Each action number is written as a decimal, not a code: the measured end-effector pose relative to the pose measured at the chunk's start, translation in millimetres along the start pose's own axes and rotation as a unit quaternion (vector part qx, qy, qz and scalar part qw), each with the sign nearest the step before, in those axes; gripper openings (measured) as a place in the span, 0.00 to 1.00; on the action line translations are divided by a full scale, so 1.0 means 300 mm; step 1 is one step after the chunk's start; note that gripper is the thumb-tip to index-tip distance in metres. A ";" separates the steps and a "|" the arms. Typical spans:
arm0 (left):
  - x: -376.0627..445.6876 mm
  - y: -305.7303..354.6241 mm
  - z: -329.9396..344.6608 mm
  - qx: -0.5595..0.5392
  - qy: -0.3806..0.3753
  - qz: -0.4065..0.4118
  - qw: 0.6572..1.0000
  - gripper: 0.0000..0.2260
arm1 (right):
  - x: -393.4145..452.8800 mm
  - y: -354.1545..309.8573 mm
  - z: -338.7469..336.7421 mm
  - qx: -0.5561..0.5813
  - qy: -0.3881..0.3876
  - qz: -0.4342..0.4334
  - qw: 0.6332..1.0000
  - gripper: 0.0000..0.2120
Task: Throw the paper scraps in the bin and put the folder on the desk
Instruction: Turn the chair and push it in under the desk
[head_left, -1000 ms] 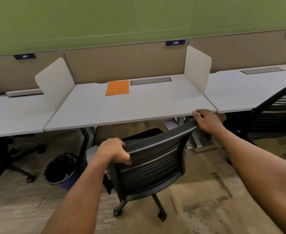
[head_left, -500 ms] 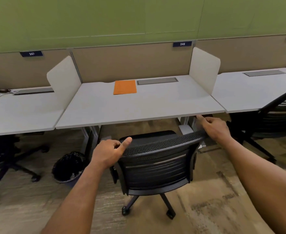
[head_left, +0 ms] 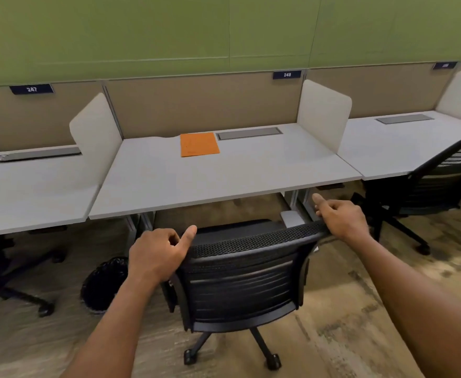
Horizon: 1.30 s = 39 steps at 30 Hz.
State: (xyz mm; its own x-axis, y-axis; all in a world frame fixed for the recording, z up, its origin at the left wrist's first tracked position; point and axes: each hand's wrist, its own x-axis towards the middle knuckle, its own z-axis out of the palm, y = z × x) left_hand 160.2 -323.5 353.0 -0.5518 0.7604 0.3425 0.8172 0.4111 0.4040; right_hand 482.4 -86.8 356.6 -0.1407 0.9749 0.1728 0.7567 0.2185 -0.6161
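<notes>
An orange folder (head_left: 199,144) lies flat near the back of the middle white desk (head_left: 224,175). A bin (head_left: 101,285) lined with a black bag stands on the floor under the desk's left side. No paper scraps show anywhere. A black mesh office chair (head_left: 245,271) stands in front of the desk with its back toward me. My left hand (head_left: 157,252) is at the left end of the chair's top edge, fingers loosely curled and thumb out, holding nothing. My right hand (head_left: 341,219) rests on the right end of that edge, index finger stretched forward.
White divider panels (head_left: 98,129) (head_left: 324,113) flank the middle desk, with neighbouring desks on both sides. A second black chair (head_left: 436,175) stands at the right desk and another chair base (head_left: 6,268) at the left. A grey cable tray (head_left: 248,133) sits beside the folder.
Both hands gripped the chair's top edge one second ago and have since loosened. The chair has rolled in toward the desk, and the view has shifted slightly.
</notes>
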 end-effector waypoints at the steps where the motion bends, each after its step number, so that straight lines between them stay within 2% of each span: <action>1: 0.016 -0.017 -0.010 -0.006 0.009 0.001 1.000 0.33 | -0.004 -0.013 0.010 -0.005 0.001 0.003 1.000 0.36; 8: 0.087 -0.090 -0.019 -0.012 0.087 -0.023 0.996 0.26 | 0.024 -0.107 0.065 -0.024 -0.022 0.006 0.999 0.32; 22: 0.325 -0.229 0.045 -0.020 0.059 -0.054 0.997 0.23 | 0.165 -0.241 0.245 -0.027 -0.031 0.021 0.999 0.30; 39: 0.687 -0.367 0.160 -0.017 0.054 -0.068 0.996 0.22 | 0.529 -0.364 0.501 -0.015 -0.040 0.009 0.999 0.28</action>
State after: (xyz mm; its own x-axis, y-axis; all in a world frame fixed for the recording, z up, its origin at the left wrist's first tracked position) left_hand -35.4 -188.0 338.6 -0.6737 0.6390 0.3712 0.7282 0.4885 0.4807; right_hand 281.4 50.6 335.9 -0.1768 0.9793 0.0982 0.7787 0.2002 -0.5947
